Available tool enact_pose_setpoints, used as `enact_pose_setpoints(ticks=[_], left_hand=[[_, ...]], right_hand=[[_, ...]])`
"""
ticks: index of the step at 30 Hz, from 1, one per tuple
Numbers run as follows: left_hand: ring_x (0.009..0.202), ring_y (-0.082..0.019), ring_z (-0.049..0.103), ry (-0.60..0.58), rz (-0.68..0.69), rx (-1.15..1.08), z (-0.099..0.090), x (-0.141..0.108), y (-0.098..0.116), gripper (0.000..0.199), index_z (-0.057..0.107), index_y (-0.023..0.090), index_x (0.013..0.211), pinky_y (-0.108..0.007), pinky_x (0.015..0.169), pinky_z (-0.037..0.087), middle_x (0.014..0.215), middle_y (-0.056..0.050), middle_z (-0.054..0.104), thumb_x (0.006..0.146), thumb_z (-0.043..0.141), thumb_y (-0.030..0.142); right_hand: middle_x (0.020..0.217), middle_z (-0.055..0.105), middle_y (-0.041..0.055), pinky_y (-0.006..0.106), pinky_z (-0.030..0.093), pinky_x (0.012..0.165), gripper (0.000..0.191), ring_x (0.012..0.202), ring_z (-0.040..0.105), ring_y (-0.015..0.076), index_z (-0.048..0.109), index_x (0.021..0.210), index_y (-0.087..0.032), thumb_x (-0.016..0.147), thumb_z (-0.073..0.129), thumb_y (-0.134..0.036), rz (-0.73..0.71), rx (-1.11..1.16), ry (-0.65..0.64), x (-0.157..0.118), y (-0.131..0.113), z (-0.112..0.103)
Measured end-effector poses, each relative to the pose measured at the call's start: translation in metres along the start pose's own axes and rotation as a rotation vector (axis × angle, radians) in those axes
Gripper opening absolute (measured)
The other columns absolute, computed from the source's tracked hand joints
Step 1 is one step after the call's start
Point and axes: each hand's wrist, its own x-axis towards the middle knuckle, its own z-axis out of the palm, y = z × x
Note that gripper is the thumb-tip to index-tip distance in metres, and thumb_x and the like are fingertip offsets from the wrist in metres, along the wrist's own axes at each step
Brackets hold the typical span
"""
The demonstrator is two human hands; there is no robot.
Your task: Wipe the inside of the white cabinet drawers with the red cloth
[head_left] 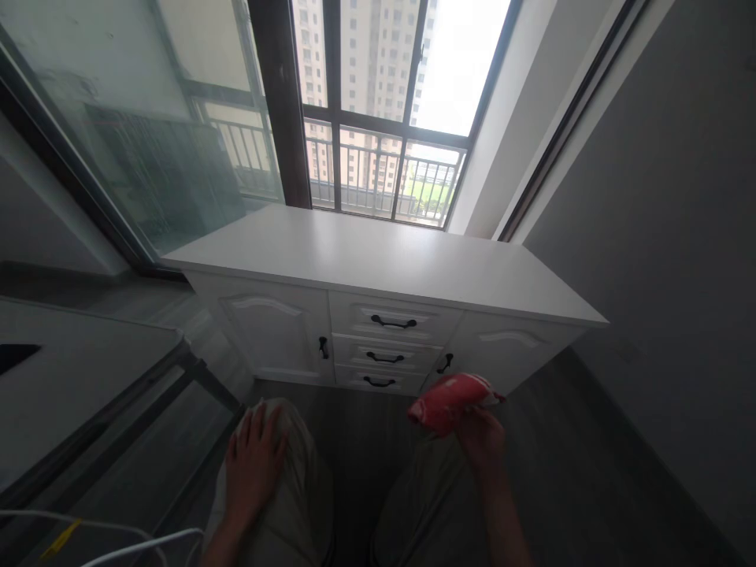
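My left hand [255, 457] lies flat on my left knee, its fingers apart and nothing in it. On the other side, my right hand [481, 431] is wrapped round a red object [453, 400] with some white on it, perhaps a bag or a packet. The red object is held above my right knee and overlaps the lower right part of a white cabinet [383, 264]. The cabinet has three middle drawers with black handles and a door on each side. All its drawers and doors are closed.
A table [88, 370] with a dark metal frame stands at the left, a dark flat item on it. White cables [147, 542], one with a yellow tag, are at the lower left. Behind the cabinet are glass doors and a railing; a wall [661, 236] is at the right.
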Motion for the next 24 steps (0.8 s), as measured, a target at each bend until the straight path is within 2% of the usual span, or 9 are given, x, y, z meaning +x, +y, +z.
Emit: enact_pose_setpoints(ticks=[3, 8, 10, 12, 15, 17, 20, 22, 24], left_hand=[[0.157, -0.034, 0.033, 0.03, -0.018, -0.003, 0.002, 0.004, 0.001, 0.061, 0.056, 0.015, 0.151, -0.056, 0.126, 0.03, 0.164, -0.016, 0.047, 0.098, 0.036, 0.038], [0.155, -0.034, 0.038, 0.07, -0.051, -0.047, 0.003, 0.006, 0.004, 0.067, 0.048, 0.007, 0.155, -0.056, 0.126, 0.031, 0.161, -0.019, 0.05, 0.099, 0.031, 0.039], [0.155, -0.033, 0.038, 0.079, -0.054, -0.054, 0.003, 0.006, 0.005, 0.067, 0.048, 0.005, 0.155, -0.055, 0.126, 0.03, 0.161, -0.019, 0.05, 0.1, 0.03, 0.039], [0.155, -0.033, 0.038, 0.085, -0.061, -0.06, 0.004, 0.006, 0.005, 0.066, 0.048, 0.007, 0.155, -0.054, 0.126, 0.03, 0.161, -0.018, 0.051, 0.099, 0.031, 0.038], [0.155, -0.031, 0.038, 0.094, -0.079, -0.07, 0.004, 0.005, 0.006, 0.064, 0.049, 0.01, 0.156, -0.053, 0.126, 0.029, 0.16, -0.017, 0.052, 0.098, 0.034, 0.035], [0.155, -0.032, 0.038, 0.101, -0.084, -0.073, 0.003, 0.005, 0.006, 0.064, 0.05, 0.011, 0.155, -0.054, 0.126, 0.029, 0.16, -0.018, 0.053, 0.097, 0.036, 0.034], [0.154, -0.033, 0.039, 0.095, -0.072, -0.064, 0.003, 0.006, 0.007, 0.062, 0.052, 0.011, 0.153, -0.054, 0.126, 0.03, 0.159, -0.018, 0.053, 0.097, 0.037, 0.035], [0.154, -0.033, 0.039, 0.09, -0.062, -0.051, 0.002, 0.007, 0.007, 0.061, 0.053, 0.01, 0.152, -0.054, 0.125, 0.031, 0.159, -0.018, 0.053, 0.099, 0.036, 0.036], [0.153, -0.033, 0.039, 0.096, -0.057, -0.04, 0.003, 0.007, 0.008, 0.061, 0.054, 0.007, 0.15, -0.054, 0.125, 0.031, 0.159, -0.018, 0.053, 0.1, 0.034, 0.035]], right_hand=[[0.099, 0.078, 0.002, 0.045, 0.06, 0.099, 0.024, 0.097, 0.075, 0.0243, 0.075, 0.097, -0.027, 0.076, 0.068, -0.018, -0.048, -0.016, -0.08, 0.032, -0.04, 0.071], [0.121, 0.072, 0.0031, 0.046, 0.054, 0.107, 0.032, 0.123, 0.066, 0.0247, 0.068, 0.117, -0.024, 0.086, 0.066, -0.018, -0.446, -0.325, -0.358, 0.115, -0.105, 0.192], [0.127, 0.068, 0.0036, 0.049, 0.053, 0.105, 0.03, 0.129, 0.061, 0.0256, 0.06, 0.124, -0.023, 0.095, 0.061, -0.024, -0.644, -0.517, -0.421, 0.157, -0.109, 0.229], [0.13, 0.064, 0.0077, 0.053, 0.049, 0.108, 0.025, 0.134, 0.056, 0.0284, 0.055, 0.124, -0.02, 0.101, 0.055, -0.028, -0.766, -0.787, -0.479, 0.194, -0.096, 0.255], [0.137, 0.061, 0.0179, 0.067, 0.035, 0.115, 0.02, 0.138, 0.05, 0.0365, 0.053, 0.117, -0.016, 0.098, 0.054, -0.019, -0.781, -1.267, -0.467, 0.222, -0.054, 0.271], [0.137, 0.062, 0.023, 0.069, 0.029, 0.118, 0.025, 0.138, 0.051, 0.0389, 0.054, 0.116, -0.014, 0.091, 0.052, -0.008, -0.66, -1.492, -0.486, 0.223, -0.023, 0.269], [0.138, 0.064, 0.0254, 0.064, 0.024, 0.124, 0.046, 0.139, 0.052, 0.0368, 0.052, 0.13, -0.007, 0.085, 0.049, -0.002, -0.489, -1.648, -0.475, 0.214, 0.005, 0.259], [0.151, 0.057, 0.0246, 0.059, 0.022, 0.127, 0.063, 0.146, 0.047, 0.0328, 0.043, 0.148, -0.004, 0.085, 0.045, -0.001, -0.473, -1.692, -0.471, 0.208, 0.01, 0.256], [0.163, 0.045, 0.0221, 0.052, 0.02, 0.129, 0.071, 0.154, 0.037, 0.0282, 0.035, 0.159, -0.004, 0.089, 0.04, -0.002, -0.476, -1.783, -0.508, 0.202, 0.007, 0.258]])
